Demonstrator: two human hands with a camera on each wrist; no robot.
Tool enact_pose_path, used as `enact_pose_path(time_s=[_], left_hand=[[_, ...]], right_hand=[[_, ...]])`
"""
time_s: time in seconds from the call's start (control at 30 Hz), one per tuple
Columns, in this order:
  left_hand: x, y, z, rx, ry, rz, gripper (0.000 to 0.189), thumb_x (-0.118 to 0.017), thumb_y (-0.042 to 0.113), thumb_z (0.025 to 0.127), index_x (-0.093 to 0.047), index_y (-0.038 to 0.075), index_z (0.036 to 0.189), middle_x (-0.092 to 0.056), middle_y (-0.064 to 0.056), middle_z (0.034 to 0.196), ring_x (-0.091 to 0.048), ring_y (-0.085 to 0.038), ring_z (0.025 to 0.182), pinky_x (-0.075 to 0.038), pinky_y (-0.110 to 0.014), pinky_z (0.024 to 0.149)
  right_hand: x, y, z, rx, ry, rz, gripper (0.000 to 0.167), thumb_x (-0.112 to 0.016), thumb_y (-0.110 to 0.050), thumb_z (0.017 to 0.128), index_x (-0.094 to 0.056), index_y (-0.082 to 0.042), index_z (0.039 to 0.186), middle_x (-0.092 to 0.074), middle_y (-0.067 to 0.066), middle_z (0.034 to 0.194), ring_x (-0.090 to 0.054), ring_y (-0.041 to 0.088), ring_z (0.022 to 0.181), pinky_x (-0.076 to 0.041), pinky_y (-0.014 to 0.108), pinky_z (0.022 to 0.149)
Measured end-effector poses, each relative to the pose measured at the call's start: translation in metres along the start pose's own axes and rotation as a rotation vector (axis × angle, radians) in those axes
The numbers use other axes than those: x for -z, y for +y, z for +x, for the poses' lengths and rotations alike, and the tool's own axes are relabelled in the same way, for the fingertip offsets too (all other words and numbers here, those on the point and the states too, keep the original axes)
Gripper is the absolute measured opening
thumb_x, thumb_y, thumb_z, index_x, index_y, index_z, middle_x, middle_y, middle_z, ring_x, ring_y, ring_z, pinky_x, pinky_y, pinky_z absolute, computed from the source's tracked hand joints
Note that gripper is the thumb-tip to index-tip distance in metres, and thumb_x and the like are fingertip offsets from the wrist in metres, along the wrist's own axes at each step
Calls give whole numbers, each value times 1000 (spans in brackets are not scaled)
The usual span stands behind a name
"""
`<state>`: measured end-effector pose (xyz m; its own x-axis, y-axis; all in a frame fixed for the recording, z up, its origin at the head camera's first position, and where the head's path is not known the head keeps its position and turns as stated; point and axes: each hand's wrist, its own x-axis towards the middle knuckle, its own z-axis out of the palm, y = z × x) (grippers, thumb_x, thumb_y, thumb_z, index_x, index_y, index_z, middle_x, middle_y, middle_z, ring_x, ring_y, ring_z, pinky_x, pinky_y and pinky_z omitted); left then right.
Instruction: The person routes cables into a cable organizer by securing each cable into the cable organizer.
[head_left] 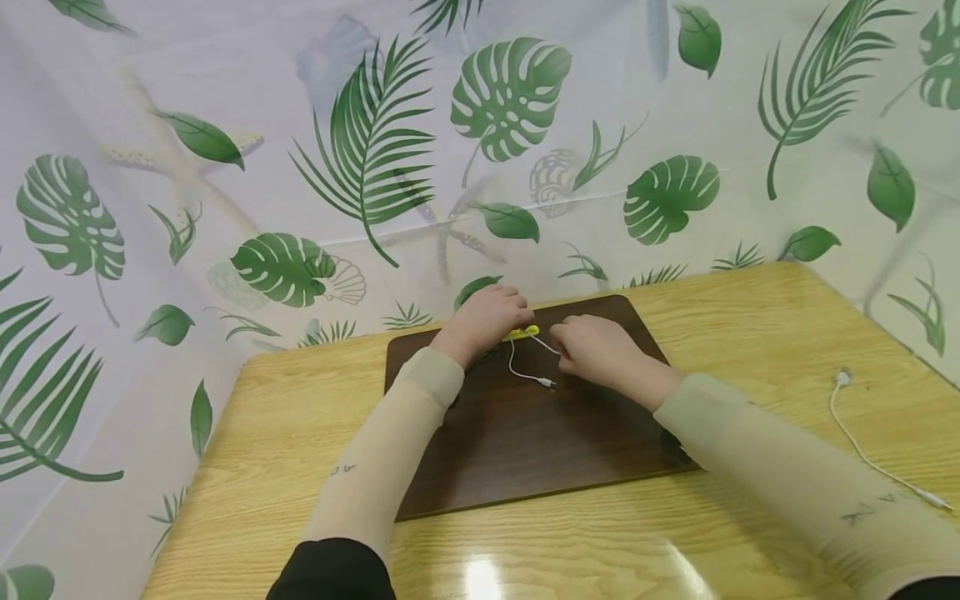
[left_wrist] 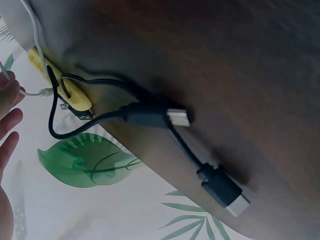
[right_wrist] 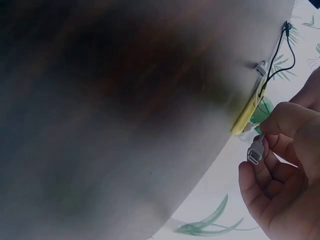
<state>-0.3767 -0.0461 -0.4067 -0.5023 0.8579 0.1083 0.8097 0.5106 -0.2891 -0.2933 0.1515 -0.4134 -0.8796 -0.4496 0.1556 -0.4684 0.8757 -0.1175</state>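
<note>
A yellow cable holder (head_left: 531, 331) lies at the far edge of a dark brown board. White and black cables pass through it, as the left wrist view shows. My left hand (head_left: 491, 318) is at the holder, its fingertips pinching a white cable (left_wrist: 31, 93) just behind it. To the right, my right hand (head_left: 600, 350) pinches the end of a white cable with a USB-C plug (right_wrist: 255, 151) between thumb and fingers. Another white plug (head_left: 546, 382) hangs over the board between the hands. Black cable plugs (left_wrist: 220, 187) lie beside the left hand.
The brown board (head_left: 525, 450) rests on a light wood table (head_left: 300, 425). A separate white cable (head_left: 855, 446) lies on the table at the right. Behind the table hangs a leaf-patterned cloth (head_left: 585, 108).
</note>
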Motion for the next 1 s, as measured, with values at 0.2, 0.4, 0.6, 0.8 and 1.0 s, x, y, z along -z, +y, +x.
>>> enact_pose_path(time_s=[0.2,0.4,0.6,0.8,1.0], left_hand=[[-2,0,4,-1,-27,-7,21,-61,30,107,-81,21,106,-75,2,102,-67,-19,101,-52,-33,101],[-1,-1,7,-14,-68,44,22,-58,26,109,-80,23,106,-74,2,103,-65,-19,101,-52,-33,100],[-3,-1,8,-9,-108,52,23,-58,31,108,-81,25,109,-74,2,103,-65,-19,100,-51,-33,98],[-9,-2,7,-15,-107,58,29,-58,36,108,-80,23,96,-73,0,98,-63,-20,93,-51,-33,93],[-13,-2,10,24,-116,18,24,-63,29,106,-79,21,91,-75,0,95,-65,-19,91,-54,-31,92]], right_hand=[[-7,1,5,-23,-58,0,19,-74,-7,87,-59,-12,76,-57,4,73,-51,19,64,-42,34,58],[-11,2,6,-37,-87,5,21,-75,-8,89,-59,-12,76,-57,3,72,-52,18,63,-41,33,58],[-12,-2,8,-26,-113,19,25,-77,-9,91,-58,-13,75,-57,2,70,-51,17,63,-41,31,59],[-12,-8,8,1,-133,5,26,-74,-6,94,-58,-13,74,-58,2,70,-50,16,63,-41,30,59],[-12,-9,8,9,-88,-20,26,-71,-2,93,-59,-12,72,-61,2,70,-52,17,63,-47,34,59]])
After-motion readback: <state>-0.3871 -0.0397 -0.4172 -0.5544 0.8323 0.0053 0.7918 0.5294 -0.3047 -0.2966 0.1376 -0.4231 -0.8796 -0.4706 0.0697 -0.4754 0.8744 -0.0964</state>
